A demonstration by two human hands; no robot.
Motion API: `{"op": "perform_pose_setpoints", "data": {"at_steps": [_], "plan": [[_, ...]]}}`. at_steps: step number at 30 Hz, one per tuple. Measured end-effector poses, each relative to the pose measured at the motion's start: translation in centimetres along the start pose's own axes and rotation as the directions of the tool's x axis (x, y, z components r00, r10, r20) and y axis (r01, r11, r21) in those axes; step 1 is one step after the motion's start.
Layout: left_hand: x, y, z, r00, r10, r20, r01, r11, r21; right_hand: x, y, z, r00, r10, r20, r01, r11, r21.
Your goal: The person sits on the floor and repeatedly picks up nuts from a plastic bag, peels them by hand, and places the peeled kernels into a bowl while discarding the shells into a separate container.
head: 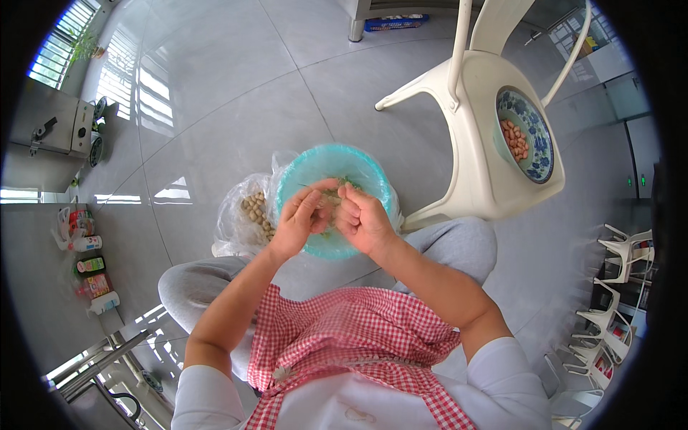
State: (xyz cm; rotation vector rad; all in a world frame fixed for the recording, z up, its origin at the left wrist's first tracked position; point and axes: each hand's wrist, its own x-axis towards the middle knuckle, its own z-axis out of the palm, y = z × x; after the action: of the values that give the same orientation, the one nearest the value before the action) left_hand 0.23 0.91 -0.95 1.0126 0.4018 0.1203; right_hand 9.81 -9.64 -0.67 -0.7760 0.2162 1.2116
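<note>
My left hand (299, 219) and my right hand (363, 216) are close together above a round basin lined with a turquoise-rimmed plastic bag (294, 171). The fingers of both are curled inward; whatever small thing lies between them is too blurred to tell. Some green plant scraps (352, 181) show in the basin behind the fingertips. Left of the basin, a clear plastic bag (228, 219) holds unshelled peanuts (257, 210). At the right, a bowl with a blue floral rim (538, 141) holds shelled pinkish peanuts (514, 141).
The bowl stands on the seat of a cream metal chair (484, 75), whose legs reach near the basin. Several bottles (97, 285) line the left side. A steel cabinet (48, 121) is at the upper left, and more chairs (626, 252) are at the far right.
</note>
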Motion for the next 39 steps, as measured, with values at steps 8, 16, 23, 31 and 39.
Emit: {"op": "perform_pose_setpoints", "data": {"at_steps": [8, 16, 23, 31, 39], "plan": [[0.3, 0.0, -1.2, 0.984, -0.128, -0.121, 0.100, 0.971, -0.220, -0.1, 0.2, -0.4, 0.990, -0.074, -0.120, -0.003, 0.843, -0.539], [0.2, -0.3, -0.7, 0.973, -0.167, -0.159, 0.129, 0.966, -0.222, 0.6, 2.0, -0.1, 0.902, -0.345, 0.260, 0.421, 0.565, -0.709], [0.8, -1.4, 1.7, 0.936, 0.053, -0.348, -0.110, 0.983, -0.147, 0.4, 2.2, 0.9, 0.867, -0.483, 0.127, 0.431, 0.596, -0.677], [1.7, -1.2, 2.3, 0.887, 0.288, -0.362, -0.280, 0.957, 0.074, 1.2, 2.9, 1.9, 0.661, -0.736, 0.149, 0.590, 0.385, -0.710], [1.6, -2.3, 2.5, 0.725, 0.618, -0.305, -0.334, 0.702, 0.629, 1.0, 3.1, 1.4, 0.750, -0.660, 0.052, 0.496, 0.509, -0.703]]}}
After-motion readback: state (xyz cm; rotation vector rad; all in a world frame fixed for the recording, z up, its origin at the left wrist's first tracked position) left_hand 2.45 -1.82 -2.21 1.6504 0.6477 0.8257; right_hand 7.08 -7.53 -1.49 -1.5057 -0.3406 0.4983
